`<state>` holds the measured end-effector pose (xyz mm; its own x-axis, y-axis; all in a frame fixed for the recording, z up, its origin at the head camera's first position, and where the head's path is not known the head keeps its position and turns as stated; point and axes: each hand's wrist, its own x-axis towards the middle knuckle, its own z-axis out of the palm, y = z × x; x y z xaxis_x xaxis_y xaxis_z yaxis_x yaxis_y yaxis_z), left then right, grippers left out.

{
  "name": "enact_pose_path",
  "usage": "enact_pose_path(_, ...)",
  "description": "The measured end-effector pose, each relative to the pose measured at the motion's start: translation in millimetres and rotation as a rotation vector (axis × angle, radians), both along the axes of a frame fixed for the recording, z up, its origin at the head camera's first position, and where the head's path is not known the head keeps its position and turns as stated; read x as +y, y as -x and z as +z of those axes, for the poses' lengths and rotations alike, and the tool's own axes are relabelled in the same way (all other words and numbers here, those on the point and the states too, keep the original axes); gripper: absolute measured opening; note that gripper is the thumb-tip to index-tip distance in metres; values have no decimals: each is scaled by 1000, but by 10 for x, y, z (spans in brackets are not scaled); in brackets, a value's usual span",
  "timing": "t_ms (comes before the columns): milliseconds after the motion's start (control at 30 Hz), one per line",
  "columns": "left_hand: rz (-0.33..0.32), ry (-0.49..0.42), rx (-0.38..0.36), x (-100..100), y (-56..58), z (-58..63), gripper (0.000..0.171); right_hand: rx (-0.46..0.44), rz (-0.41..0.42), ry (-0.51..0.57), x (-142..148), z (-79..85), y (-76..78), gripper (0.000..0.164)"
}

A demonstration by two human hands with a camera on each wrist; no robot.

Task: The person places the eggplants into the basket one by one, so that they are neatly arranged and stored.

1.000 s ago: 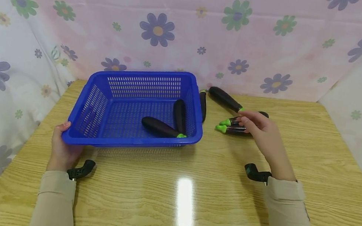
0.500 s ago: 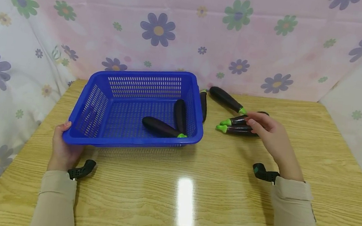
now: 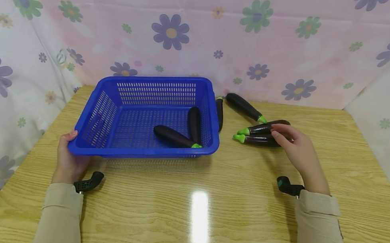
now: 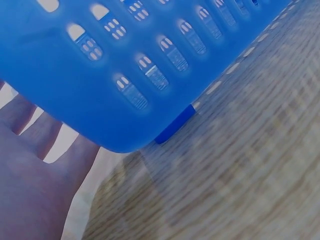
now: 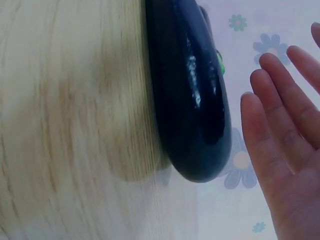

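A blue plastic basket (image 3: 142,156) stands on the left half of the table, and two eggplants (image 3: 175,137) lie inside it near the right end. My left hand (image 3: 69,161) holds the basket's near left corner, thumb on the rim and fingers against the outer wall (image 4: 75,110). Over two more eggplants lying side by side, the front one (image 3: 259,140) and the back one (image 3: 264,127), hovers my right hand (image 3: 298,149). Its fingers (image 5: 277,100) are extended and apart from the dark eggplant (image 5: 192,100) in the right wrist view.
One eggplant (image 3: 243,107) lies at the back near the flowered cloth (image 3: 205,30). Another eggplant (image 3: 219,114) is beside the basket's right wall, partly hidden by it. The wooden table (image 3: 141,211) shows a bright reflection in front.
My right hand has moved a little to the right above the pair of eggplants, uncovering more of them. The left hand and the basket have stayed in place.
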<state>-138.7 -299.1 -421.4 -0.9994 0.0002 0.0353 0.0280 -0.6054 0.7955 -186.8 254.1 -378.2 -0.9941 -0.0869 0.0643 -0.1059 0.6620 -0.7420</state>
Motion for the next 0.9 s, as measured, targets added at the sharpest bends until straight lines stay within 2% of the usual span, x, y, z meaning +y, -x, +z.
enact_pose_path(267,-1,-34,26,-13,3,-33,61,-2,-17,-35,52,-37,8,52)
enact_pose_path(533,-9,-17,23,-13,-1,-18,60,55,-16,-136,73,-36,14,49)
enact_pose_path(700,-12,-9,18,-14,-2,-13,61,4,-10,-167,95,-48,11,52)
enact_pose_path(900,-1,-4,15,0,-5,-8,61,-86,44,-204,114,-120,48,57)
